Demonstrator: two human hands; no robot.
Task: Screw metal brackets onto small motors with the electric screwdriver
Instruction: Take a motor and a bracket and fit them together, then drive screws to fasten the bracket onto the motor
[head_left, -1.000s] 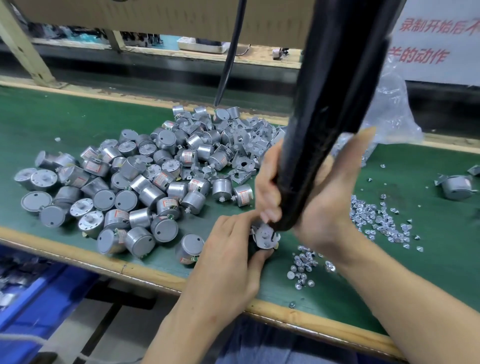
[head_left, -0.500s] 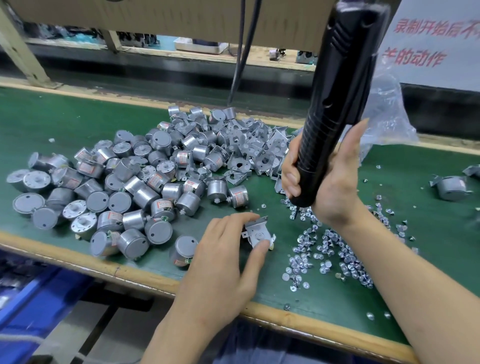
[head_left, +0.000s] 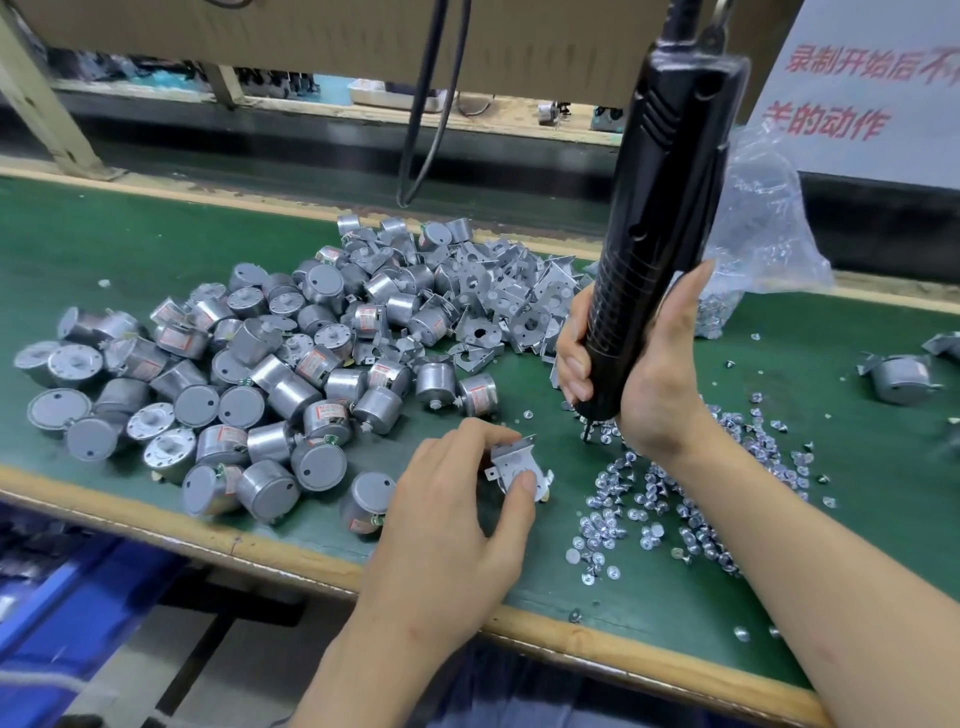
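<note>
Seemingly fetching a screw: dipping the electric screwdriver (head_left: 660, 234), clasped in the right hand (head_left: 654, 384), bit-first into the loose screws (head_left: 675, 499) while pinching the bracketed motor (head_left: 517, 467) against the green mat (head_left: 857, 519) beside them with the left hand (head_left: 457, 514), next needing the bit aligned over a bracket hole.

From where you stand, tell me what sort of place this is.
Most likely a factory assembly station: a heap of small motors and loose metal brackets on a green bench, scattered screws, and a corded electric screwdriver gripped in the right hand.
</note>
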